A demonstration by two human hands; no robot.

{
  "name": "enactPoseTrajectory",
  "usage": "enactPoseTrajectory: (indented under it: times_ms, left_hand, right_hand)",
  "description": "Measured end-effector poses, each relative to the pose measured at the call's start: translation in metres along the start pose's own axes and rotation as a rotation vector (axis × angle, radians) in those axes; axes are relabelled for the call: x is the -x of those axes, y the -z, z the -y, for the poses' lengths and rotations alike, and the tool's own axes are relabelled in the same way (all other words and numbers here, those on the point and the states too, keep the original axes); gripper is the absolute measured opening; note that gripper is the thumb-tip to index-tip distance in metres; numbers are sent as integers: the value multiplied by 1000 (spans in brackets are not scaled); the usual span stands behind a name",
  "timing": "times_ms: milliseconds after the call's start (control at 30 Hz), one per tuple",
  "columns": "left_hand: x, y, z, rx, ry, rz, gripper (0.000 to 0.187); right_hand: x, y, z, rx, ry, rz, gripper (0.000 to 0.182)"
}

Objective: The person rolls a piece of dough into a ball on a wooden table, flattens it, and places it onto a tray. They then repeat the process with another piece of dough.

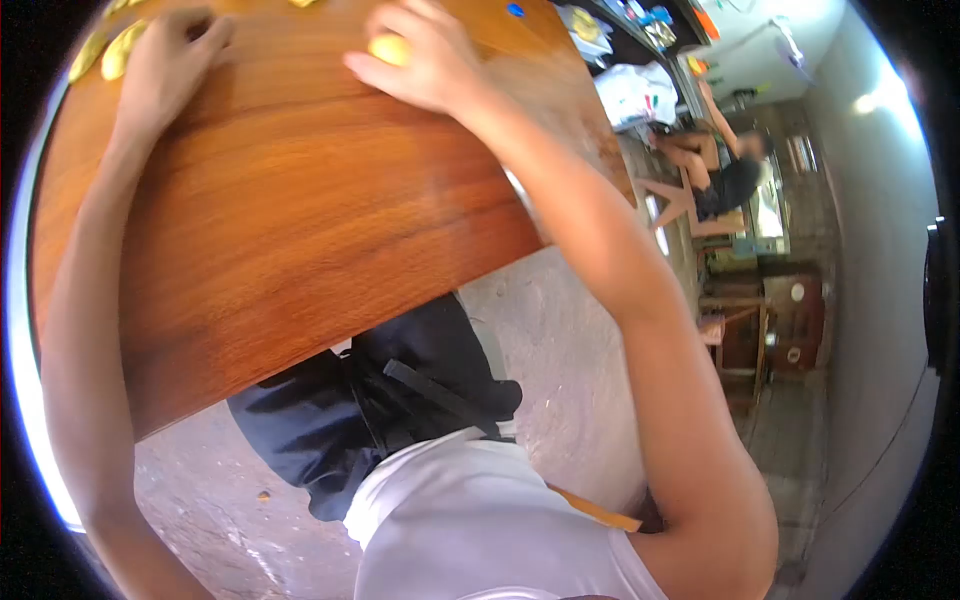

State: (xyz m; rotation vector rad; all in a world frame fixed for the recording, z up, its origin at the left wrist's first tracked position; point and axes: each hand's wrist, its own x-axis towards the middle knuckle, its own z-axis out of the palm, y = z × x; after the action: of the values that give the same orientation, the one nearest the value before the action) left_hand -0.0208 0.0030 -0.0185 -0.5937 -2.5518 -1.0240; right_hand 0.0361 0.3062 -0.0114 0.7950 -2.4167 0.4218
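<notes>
My right hand (430, 55) is curled over a smooth yellow ball (390, 49), which looks like dough, on the wooden table (300, 230). The ball shows between thumb and fingers. At the upper left, my left hand (175, 55) is low over the table, its thumb apart from its bent fingers and nothing visible between them. Just left of that hand lie yellow oblong pieces (122, 50), one of them close to the table's left edge. Another bit of yellow (302, 3) is cut off by the top of the view.
A small blue cap-like object (515, 10) lies to the right of my right hand. Beyond the table's right edge are a white plastic bag (638, 95) and a cluttered dark surface. Farther off, a person (730, 180) sits by a wooden stool (670, 205).
</notes>
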Motion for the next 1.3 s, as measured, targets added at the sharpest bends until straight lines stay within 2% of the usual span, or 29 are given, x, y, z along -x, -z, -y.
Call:
enactPoseTrajectory:
  times_ms: [67,100,133,167,200,233,267,300,367,400,500,533,600,633,667,733,800,833,867,900,967,1000,1033,1100,1133,1167,1200,1267,1300]
  left_hand:
    - [4,3,-6,23,-14,18,39]
    - [9,6,-2,35,8,32,39]
    - [14,3,3,127,-32,-37,42]
    - [15,3,5,129,-34,-44,42]
    - [15,2,7,101,-58,-48,42]
    - [16,0,9,74,-72,-55,41]
    - [16,4,-1,61,25,26,36]
    - [15,-1,2,64,57,23,36]
    - [1,-11,16,18,-48,-39,37]
    - [-3,-9,13,18,-17,24,37]
    - [-12,-8,19,-38,8,38,38]
    - [-10,-9,23,0,1,34,38]
    - [-1,-1,13,21,-15,40,38]
    - [3,4,13,37,-13,48,38]
    - [9,8,5,58,57,68,38]
    - [4,2,16,41,16,70,38]
    - [6,-5,14,20,-30,49,38]
    - [8,-6,16,11,-16,41,38]
    - [2,-12,17,1,-80,-29,38]
    - [-2,-18,13,-3,-159,-86,38]
    - [-2,-13,10,9,-114,23,38]
    - [-3,-7,10,5,-50,90,38]
    - [0,-4,10,-9,-55,99,38]
    - [6,3,16,-4,-38,96,38]
    - [6,1,21,-3,-28,95,38]
    - [-1,-5,26,-198,-160,77,38]
    - [2,-8,35,-397,-276,66,39]
    - [27,20,-46,144,70,-33,26]
    - [24,14,-36,107,1,-75,24]
  right_hand:
    - [-27,-48,-1,-102,133,-205,38]
    - [-31,-44,40,-107,63,-136,37]
    - [-28,-50,68,-108,165,-145,33]
    - [-16,-43,98,-208,120,-24,31]
    - [-2,-31,121,-281,203,-40,30]
    - [14,-8,137,-335,204,43,30]
    - [31,9,138,-340,189,92,32]
    - [45,22,126,-333,180,105,32]
    - [58,42,96,-185,11,148,35]
    - [54,44,70,-131,24,133,37]
    - [10,6,23,-66,82,-33,40]
    - [-4,-27,18,-118,109,-165,41]
    - [-27,-39,65,-122,81,-113,38]
    - [-26,-49,89,-136,185,-132,35]
    - [-13,-35,118,-206,179,-27,31]
    - [22,0,145,-301,190,70,31]
    - [51,29,116,-281,165,111,30]
    - [56,38,100,-174,87,103,29]
    - [49,43,75,-142,-5,125,29]
    - [35,33,50,-73,34,62,31]
    - [4,4,21,-23,59,-37,34]
    - [-18,0,41,-86,-23,8,26]
    - [-29,-19,50,-173,76,-120,28]
    - [-36,-56,76,-166,174,-186,40]
    - [-24,-47,97,-221,201,-95,38]
    - [-9,-28,117,-281,225,6,36]
    - [12,-16,127,-258,251,14,38]
    - [45,19,115,-263,227,107,34]
    - [57,35,103,-206,109,173,33]
